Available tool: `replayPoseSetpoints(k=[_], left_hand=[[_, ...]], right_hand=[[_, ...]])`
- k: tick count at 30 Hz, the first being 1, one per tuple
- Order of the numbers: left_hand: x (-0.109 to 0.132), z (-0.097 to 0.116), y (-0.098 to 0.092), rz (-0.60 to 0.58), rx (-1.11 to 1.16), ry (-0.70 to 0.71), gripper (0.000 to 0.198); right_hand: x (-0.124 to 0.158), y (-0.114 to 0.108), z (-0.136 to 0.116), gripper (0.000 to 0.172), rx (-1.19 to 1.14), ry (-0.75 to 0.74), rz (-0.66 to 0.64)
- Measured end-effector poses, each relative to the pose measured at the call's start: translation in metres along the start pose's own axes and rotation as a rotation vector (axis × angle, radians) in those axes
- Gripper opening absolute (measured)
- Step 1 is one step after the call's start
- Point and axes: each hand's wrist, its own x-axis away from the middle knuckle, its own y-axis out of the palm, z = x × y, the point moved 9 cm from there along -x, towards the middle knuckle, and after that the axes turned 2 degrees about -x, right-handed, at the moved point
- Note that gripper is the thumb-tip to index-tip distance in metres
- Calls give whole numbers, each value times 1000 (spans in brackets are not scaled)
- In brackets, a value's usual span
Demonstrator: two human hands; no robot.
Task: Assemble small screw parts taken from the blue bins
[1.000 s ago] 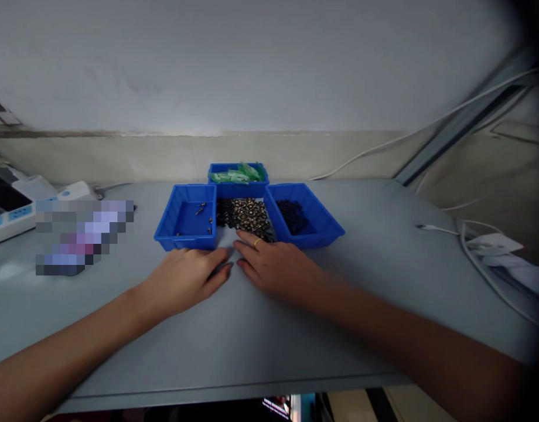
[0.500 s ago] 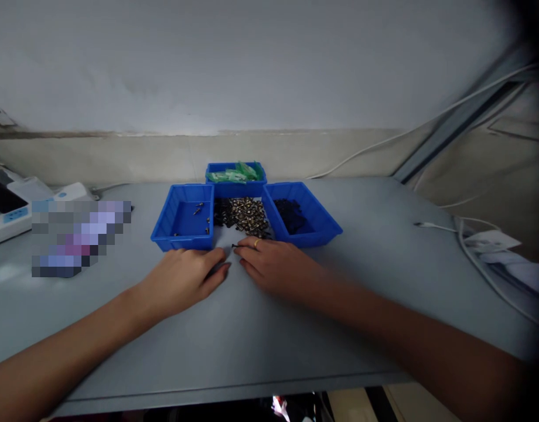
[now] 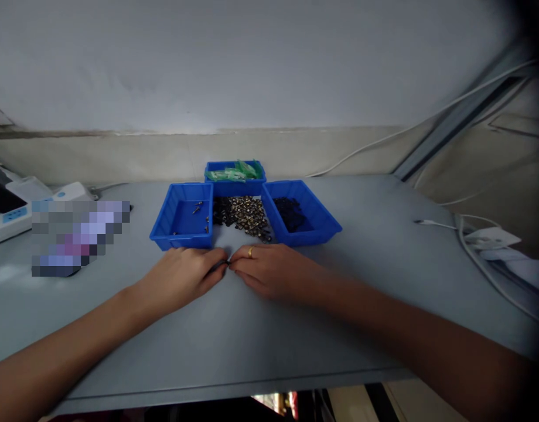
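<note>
My left hand [image 3: 188,272] rests on the table with thumb and forefinger pinched together, just in front of the left blue bin [image 3: 181,242]. My right hand [image 3: 273,268], wearing a gold ring, is also closed, and its fingertips meet those of the left. A small dark screw-like piece [image 3: 228,263] shows between the two sets of fingertips; most of it is hidden. Beyond the hands lies a pile of brass-coloured and black screws [image 3: 247,215]. A few brass-coloured screws [image 3: 197,207] lie in the left bin.
The right blue bin [image 3: 320,231] holds small black parts [image 3: 290,214]. Green plastic bags [image 3: 236,171] fill a back blue bin [image 3: 217,189]. A power strip [image 3: 14,218] and a pixelated object [image 3: 82,240] are at left. White cables [image 3: 484,275] lie at right.
My right hand has moved slightly left and nearer to me, bringing the small dark piece to the left fingertips. The left fingers have closed together.
</note>
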Motion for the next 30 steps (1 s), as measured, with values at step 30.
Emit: replayPoseSetpoints(k=[30], left_hand=[[5, 11, -22, 198, 214, 101, 16]], right_hand=[[-1, -14, 10, 19, 23, 124, 61]])
